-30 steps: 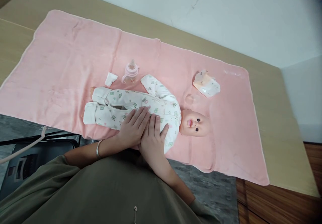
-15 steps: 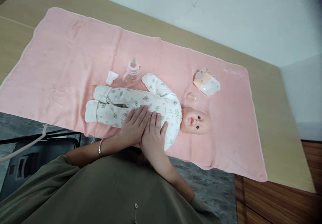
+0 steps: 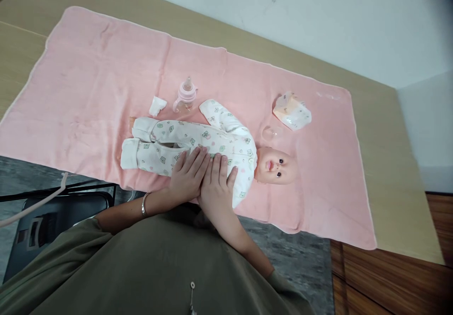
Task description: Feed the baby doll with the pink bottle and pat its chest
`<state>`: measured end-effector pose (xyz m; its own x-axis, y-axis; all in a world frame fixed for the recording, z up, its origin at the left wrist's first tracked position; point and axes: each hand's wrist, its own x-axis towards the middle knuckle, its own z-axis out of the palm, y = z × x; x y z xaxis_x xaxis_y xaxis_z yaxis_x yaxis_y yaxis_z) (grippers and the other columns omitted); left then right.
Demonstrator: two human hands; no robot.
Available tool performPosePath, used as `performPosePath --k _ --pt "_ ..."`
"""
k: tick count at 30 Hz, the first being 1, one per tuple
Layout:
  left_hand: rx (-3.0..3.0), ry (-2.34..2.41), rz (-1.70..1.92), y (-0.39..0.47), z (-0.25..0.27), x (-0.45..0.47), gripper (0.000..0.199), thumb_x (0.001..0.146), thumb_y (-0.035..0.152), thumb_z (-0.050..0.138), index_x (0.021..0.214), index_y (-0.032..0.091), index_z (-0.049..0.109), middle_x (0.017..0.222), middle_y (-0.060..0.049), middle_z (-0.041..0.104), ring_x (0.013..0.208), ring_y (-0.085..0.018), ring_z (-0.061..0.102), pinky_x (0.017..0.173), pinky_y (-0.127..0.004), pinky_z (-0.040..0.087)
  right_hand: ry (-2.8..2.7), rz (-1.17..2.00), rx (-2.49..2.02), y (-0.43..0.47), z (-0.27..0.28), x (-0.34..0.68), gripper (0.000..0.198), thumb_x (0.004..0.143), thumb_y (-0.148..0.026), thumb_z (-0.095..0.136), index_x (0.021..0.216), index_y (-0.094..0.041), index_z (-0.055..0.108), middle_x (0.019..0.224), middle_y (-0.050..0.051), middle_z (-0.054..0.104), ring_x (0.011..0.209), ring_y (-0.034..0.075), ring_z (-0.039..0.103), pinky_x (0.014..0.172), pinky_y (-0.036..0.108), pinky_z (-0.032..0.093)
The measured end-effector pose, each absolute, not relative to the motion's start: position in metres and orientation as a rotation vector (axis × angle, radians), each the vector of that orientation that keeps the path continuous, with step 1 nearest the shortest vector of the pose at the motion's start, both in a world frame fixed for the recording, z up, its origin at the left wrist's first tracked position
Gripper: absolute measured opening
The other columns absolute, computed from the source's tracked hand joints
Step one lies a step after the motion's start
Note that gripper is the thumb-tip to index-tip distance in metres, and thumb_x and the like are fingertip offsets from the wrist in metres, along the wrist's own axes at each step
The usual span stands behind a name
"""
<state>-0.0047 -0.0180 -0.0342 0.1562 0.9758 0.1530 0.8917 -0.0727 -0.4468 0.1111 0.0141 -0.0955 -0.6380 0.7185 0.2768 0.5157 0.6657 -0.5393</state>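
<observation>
Across the bottom of the frame spreads an olive-green shirt [image 3: 152, 268], with a dark, hard-sided case [image 3: 63, 216] on the grey floor [image 3: 293, 249] at the lower left. Just above the shirt, near the centre, the left grip [image 3: 187, 178], a bare hand with a silver bangle [image 3: 144, 204] on its wrist, lies released and flat. The right grip [image 3: 217, 183], also bare, lies released beside it, the two touching, fingers stretched out and clasping nothing.

Directly beneath both is the baby doll [image 3: 198, 138] in a white cotton suit printed with small green and pink figures. It lies on its back in mid-frame, head to the right and legs to the left; the fingers rest on the near side of its torso.

Beyond the doll, left of centre, are a small white folded piece [image 3: 157, 106] and a transparent baby bottle [image 3: 185, 95] with a pink handled collar. Right of centre, a clear rounded dome [image 3: 271, 132] lies near the doll's head, just below a crumpled white-and-peach plastic packet [image 3: 292, 112]. A pink cloth with pale edging [image 3: 99, 79] carries them all on the light wooden desk [image 3: 396, 178], with a white wall [image 3: 318, 27] at the upper right.

Compared with half a second earlier, the whole scene sits slightly higher in the frame; both grips keep the same pose on the doll.
</observation>
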Motion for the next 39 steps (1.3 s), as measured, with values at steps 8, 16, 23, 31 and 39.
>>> performPosePath --k 8,16,23,31,39 --pt "-2.019 -1.835 0.204 -0.021 -0.038 -0.007 0.055 0.099 0.027 0.043 0.15 0.006 0.044 0.146 -0.023 0.059 0.149 -0.03 0.044 0.128 -0.051 0.018 -2.183 0.838 -0.796 0.018 -0.103 0.115 0.077 0.091 -0.027 0.049 0.158 -0.001 0.023 0.164 0.022 0.026 0.158 0.034 0.012 0.127 0.065 0.004" --pt "-2.033 -1.838 0.321 -0.022 -0.034 -0.006 0.071 0.1 0.052 0.045 0.152 0.003 0.042 0.149 -0.026 0.055 0.149 -0.035 0.042 0.128 -0.052 0.012 -0.363 1.764 -0.373 0.042 -0.106 0.128 0.01 0.072 -0.013 0.051 0.073 -0.02 0.058 0.071 -0.001 0.058 0.074 0.013 0.061 0.082 0.036 0.054" --pt "-2.032 -1.835 0.286 -0.022 -0.036 -0.008 0.076 0.098 0.053 0.051 0.154 0.003 0.039 0.149 -0.027 0.055 0.146 -0.036 0.046 0.128 -0.051 0.012 0.526 2.086 -0.013 0.075 -0.099 0.135 0.027 0.055 -0.015 0.05 0.062 -0.02 0.024 0.058 -0.007 0.021 0.051 0.007 0.024 0.048 0.02 0.033" --pt "-2.039 -1.837 0.274 -0.021 -0.036 -0.007 0.075 0.099 0.053 0.048 0.155 0.003 0.037 0.149 -0.026 0.055 0.146 -0.035 0.046 0.128 -0.051 0.013 0.458 2.069 -0.106 0.076 -0.1 0.134 0.032 0.049 -0.017 0.047 0.062 -0.02 0.018 0.056 -0.007 0.015 0.05 0.007 0.017 0.046 0.019 0.03" --pt "-2.044 -1.841 0.264 -0.022 -0.036 -0.008 0.074 0.099 0.052 0.048 0.156 0.006 0.037 0.149 -0.025 0.055 0.147 -0.035 0.045 0.128 -0.051 0.013 0.457 2.069 -0.039 0.071 -0.103 0.129 0.026 0.052 -0.017 0.048 0.059 -0.02 0.022 0.054 -0.006 0.015 0.051 0.009 0.021 0.05 0.022 0.03"
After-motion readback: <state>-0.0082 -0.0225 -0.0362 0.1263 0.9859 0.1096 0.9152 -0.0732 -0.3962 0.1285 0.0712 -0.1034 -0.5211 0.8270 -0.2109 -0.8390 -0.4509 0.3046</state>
